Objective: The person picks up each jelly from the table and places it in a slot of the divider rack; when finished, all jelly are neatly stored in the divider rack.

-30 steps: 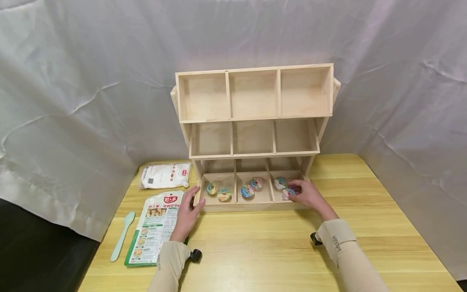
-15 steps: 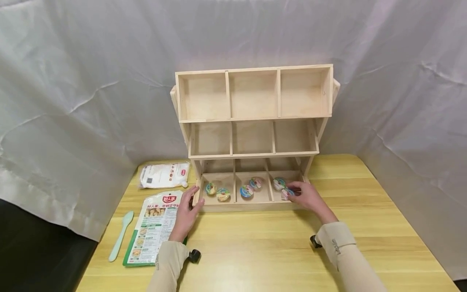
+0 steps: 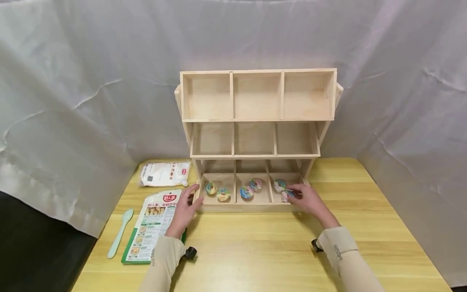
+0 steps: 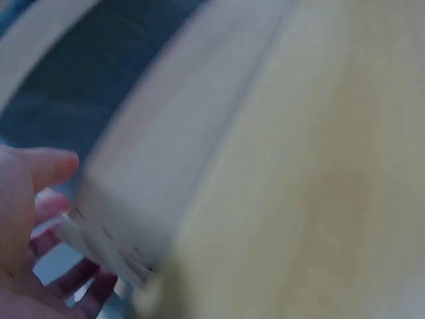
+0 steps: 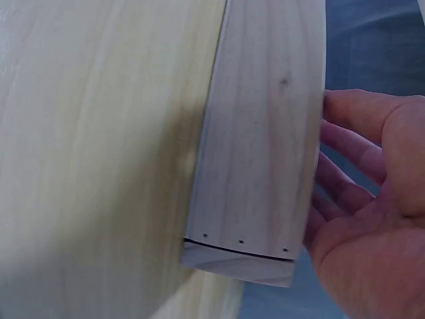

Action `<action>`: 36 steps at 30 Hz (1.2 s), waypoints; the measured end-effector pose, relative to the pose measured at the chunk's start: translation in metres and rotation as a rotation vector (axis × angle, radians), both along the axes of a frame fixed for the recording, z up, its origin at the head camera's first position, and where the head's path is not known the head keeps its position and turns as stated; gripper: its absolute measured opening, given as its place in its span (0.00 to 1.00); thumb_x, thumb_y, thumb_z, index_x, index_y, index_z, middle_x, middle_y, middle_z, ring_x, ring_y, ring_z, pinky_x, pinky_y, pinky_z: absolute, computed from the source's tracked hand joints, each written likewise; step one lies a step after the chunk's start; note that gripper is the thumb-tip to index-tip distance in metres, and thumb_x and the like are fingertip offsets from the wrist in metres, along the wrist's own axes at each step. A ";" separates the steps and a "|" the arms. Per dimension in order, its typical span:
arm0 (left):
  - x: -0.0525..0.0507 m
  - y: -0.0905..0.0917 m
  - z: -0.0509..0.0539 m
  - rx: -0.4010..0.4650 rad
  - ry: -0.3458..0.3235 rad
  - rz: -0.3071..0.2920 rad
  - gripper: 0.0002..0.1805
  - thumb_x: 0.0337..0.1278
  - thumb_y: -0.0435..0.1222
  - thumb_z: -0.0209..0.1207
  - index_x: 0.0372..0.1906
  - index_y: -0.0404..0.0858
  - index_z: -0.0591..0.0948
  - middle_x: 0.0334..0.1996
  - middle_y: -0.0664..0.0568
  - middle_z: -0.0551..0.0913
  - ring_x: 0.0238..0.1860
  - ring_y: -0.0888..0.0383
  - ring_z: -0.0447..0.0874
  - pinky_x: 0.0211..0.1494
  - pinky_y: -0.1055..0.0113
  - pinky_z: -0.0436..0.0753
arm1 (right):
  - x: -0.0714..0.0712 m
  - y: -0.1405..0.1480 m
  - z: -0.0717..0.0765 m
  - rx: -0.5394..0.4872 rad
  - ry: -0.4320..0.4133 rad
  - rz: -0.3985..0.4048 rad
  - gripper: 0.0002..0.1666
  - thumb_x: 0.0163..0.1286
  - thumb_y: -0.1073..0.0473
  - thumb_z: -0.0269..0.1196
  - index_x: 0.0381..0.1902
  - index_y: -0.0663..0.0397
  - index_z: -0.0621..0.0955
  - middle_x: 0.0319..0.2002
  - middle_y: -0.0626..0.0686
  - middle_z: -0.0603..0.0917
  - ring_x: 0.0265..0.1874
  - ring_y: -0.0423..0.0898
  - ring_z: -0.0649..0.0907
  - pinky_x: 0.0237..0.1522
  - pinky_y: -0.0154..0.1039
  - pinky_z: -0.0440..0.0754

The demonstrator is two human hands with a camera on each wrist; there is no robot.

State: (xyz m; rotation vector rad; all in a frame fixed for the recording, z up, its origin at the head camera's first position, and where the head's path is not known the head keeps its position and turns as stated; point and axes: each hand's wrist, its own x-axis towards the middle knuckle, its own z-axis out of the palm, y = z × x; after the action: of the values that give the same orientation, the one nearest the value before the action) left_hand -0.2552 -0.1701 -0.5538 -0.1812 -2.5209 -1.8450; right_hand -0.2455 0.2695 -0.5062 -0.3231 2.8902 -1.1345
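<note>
A wooden three-tier rack (image 3: 258,157) stands at the back of the table. Its bottom tray has three compartments, each with two small round cups with film lids: yellow-lidded cups (image 3: 223,195) at left, blue-and-pink ones (image 3: 247,192) in the middle, others (image 3: 279,185) at right. My left hand (image 3: 184,208) is at the tray's left front corner, thumb and fingers apart, as the blurred left wrist view also shows. My right hand (image 3: 310,199) reaches over the right front corner, fingertips beside a pink-lidded cup (image 3: 286,196). In the right wrist view the front board hides the fingertips.
Left of the rack lie a white packet (image 3: 166,174), a white-and-green printed pouch (image 3: 155,227) partly under my left forearm, and a pale green spatula (image 3: 121,234). The upper tiers (image 3: 258,120) hold nothing visible. Grey cloth (image 3: 109,61) hangs behind and at both sides.
The head view has shifted slightly. My left hand has moved a little left at the tray corner. My right hand stays almost in place, and the cups keep their places.
</note>
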 end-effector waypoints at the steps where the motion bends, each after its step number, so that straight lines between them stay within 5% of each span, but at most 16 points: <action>1: -0.001 0.001 0.006 -0.007 0.005 0.000 0.32 0.74 0.43 0.61 0.77 0.47 0.67 0.76 0.47 0.63 0.71 0.43 0.67 0.74 0.43 0.69 | 0.001 0.000 0.003 0.010 0.004 -0.003 0.24 0.73 0.63 0.66 0.63 0.70 0.80 0.57 0.72 0.81 0.54 0.67 0.84 0.57 0.58 0.85; 10: -0.001 0.001 0.074 -0.241 0.273 -0.045 0.30 0.78 0.44 0.55 0.79 0.46 0.66 0.81 0.46 0.60 0.81 0.41 0.55 0.79 0.33 0.56 | 0.019 0.001 0.041 0.113 0.151 -0.013 0.30 0.71 0.62 0.67 0.70 0.60 0.76 0.66 0.69 0.77 0.63 0.72 0.77 0.63 0.71 0.75; 15: 0.004 -0.003 0.095 -0.457 0.455 -0.003 0.28 0.78 0.45 0.54 0.77 0.46 0.69 0.79 0.47 0.66 0.77 0.41 0.62 0.77 0.32 0.59 | 0.031 0.007 0.059 0.173 0.231 0.002 0.31 0.70 0.62 0.68 0.70 0.58 0.77 0.65 0.68 0.77 0.63 0.72 0.77 0.62 0.72 0.75; 21: 0.009 -0.004 0.100 -0.791 0.655 0.040 0.32 0.71 0.48 0.62 0.76 0.46 0.71 0.76 0.50 0.70 0.71 0.43 0.71 0.72 0.38 0.69 | 0.040 0.015 0.062 0.244 0.393 -0.035 0.33 0.67 0.63 0.70 0.70 0.58 0.77 0.67 0.66 0.76 0.64 0.68 0.75 0.56 0.71 0.79; 25: 0.013 -0.008 0.097 -0.934 0.719 0.057 0.35 0.69 0.50 0.63 0.77 0.47 0.70 0.75 0.50 0.72 0.70 0.43 0.72 0.72 0.39 0.70 | 0.041 0.018 0.059 0.297 0.555 -0.063 0.36 0.63 0.63 0.73 0.69 0.55 0.77 0.71 0.62 0.74 0.67 0.66 0.72 0.49 0.67 0.83; 29: 0.015 -0.012 0.092 -1.010 0.770 0.058 0.35 0.67 0.50 0.63 0.77 0.48 0.71 0.76 0.51 0.71 0.71 0.44 0.72 0.71 0.39 0.71 | 0.040 0.021 0.057 0.344 0.758 -0.057 0.35 0.63 0.58 0.69 0.70 0.53 0.77 0.73 0.60 0.72 0.69 0.65 0.71 0.63 0.65 0.76; 32: 0.016 -0.016 0.089 -1.076 0.828 0.072 0.36 0.67 0.51 0.62 0.78 0.50 0.69 0.78 0.53 0.69 0.73 0.46 0.70 0.73 0.41 0.69 | 0.036 0.025 0.054 0.387 0.901 -0.045 0.31 0.72 0.49 0.61 0.70 0.52 0.77 0.74 0.60 0.72 0.71 0.64 0.69 0.78 0.61 0.60; 36: 0.017 -0.021 0.087 -1.154 0.880 0.085 0.39 0.66 0.55 0.57 0.81 0.54 0.64 0.80 0.55 0.64 0.79 0.48 0.62 0.79 0.40 0.60 | 0.032 0.030 0.048 0.459 1.035 -0.043 0.34 0.79 0.36 0.50 0.70 0.49 0.78 0.75 0.56 0.71 0.74 0.62 0.68 0.83 0.58 0.50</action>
State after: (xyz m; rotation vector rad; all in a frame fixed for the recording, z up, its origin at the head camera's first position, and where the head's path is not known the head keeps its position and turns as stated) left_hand -0.2386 -0.1916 -0.4671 -0.6628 -2.3973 0.0208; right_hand -0.2139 0.2993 -0.4583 -1.0916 3.8736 -0.2451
